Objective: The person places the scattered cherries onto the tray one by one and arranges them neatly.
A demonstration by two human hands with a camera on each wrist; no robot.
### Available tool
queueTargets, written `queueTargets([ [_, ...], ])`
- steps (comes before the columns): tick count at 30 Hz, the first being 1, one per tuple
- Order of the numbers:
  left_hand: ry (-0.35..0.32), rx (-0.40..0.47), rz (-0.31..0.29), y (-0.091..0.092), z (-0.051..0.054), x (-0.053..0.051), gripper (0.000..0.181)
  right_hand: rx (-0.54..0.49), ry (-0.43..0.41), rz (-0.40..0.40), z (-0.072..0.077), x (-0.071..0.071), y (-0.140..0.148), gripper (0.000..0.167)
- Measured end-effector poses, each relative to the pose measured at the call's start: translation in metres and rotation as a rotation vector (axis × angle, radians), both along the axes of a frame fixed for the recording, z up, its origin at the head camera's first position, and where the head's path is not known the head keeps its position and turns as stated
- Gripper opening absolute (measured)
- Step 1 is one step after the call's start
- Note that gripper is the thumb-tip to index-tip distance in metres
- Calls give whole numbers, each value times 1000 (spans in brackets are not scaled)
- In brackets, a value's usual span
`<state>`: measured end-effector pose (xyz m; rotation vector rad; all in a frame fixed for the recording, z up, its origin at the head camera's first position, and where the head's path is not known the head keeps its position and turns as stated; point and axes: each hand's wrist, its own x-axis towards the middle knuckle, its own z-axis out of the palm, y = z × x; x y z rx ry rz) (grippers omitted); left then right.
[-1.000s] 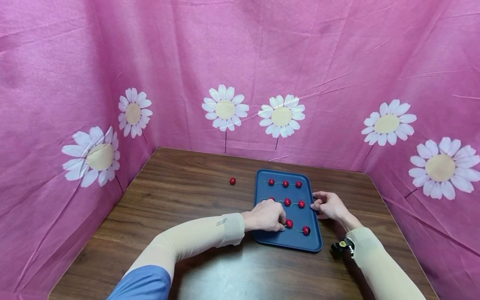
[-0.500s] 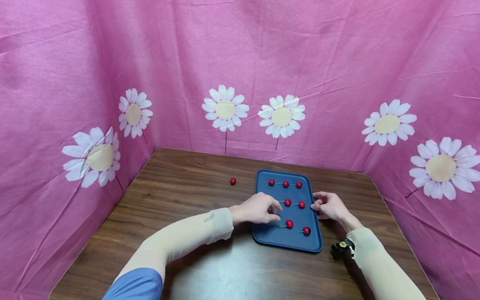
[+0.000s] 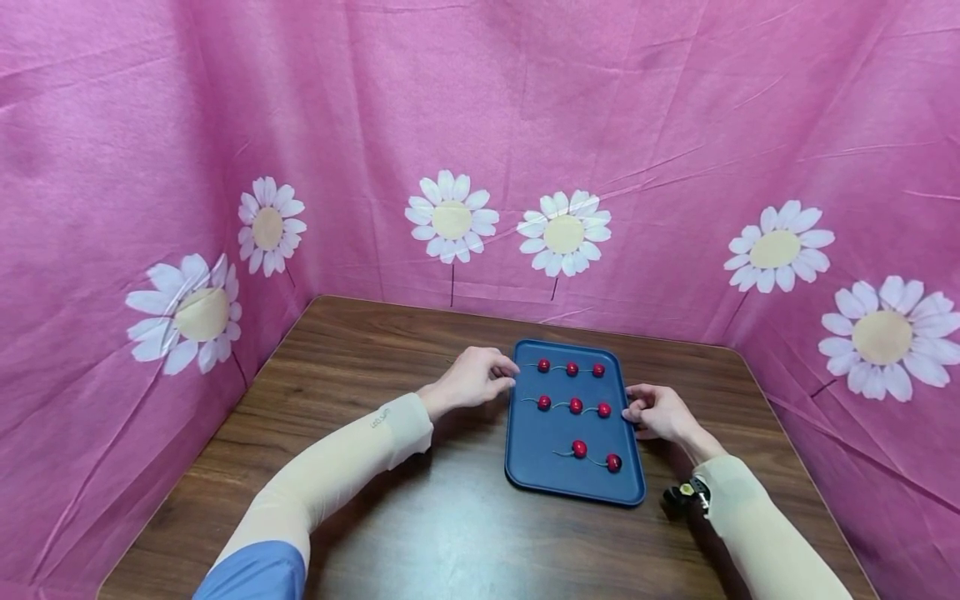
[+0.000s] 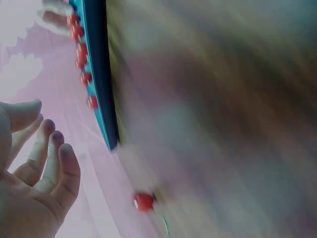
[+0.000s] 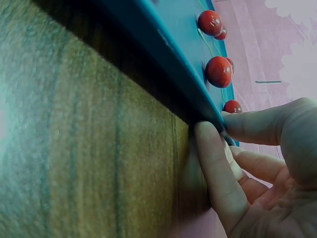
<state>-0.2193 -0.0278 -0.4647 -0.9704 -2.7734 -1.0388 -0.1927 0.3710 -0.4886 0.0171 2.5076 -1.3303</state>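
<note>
My left hand point(image 3: 471, 379) hovers just left of the blue tray point(image 3: 540, 462), fingers loosely bent and apart with nothing between them. A red cherry with a green stem point(image 4: 143, 202) lies on the table near this hand in the left wrist view; in the head view the hand covers it. My right hand point(image 3: 662, 414) pinches the tray's right rim, thumb and forefinger on either side of it. On the tray, stemmed cherries lie in rows: three at the far end, three in the middle, and two at the near end, including one cherry point(image 3: 579, 449) beside the near-right one.
The brown wooden table point(image 3: 360, 358) carries the tray on its right half. A pink curtain point(image 3: 360, 125) with white daisies encloses the back and both sides. A small black device point(image 3: 681, 493) sits at the right wrist.
My left hand has let go near the front-row cherry, lifted off the tray and moved left and away toward the loose cherry. My right hand stays on the rim; the tray has not moved.
</note>
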Motion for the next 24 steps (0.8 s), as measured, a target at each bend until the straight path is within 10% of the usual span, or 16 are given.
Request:
queueTargets([
  [24, -156, -52, 231, -83, -7, -47, 30, -1, 18, 8, -2, -1, 1, 58],
])
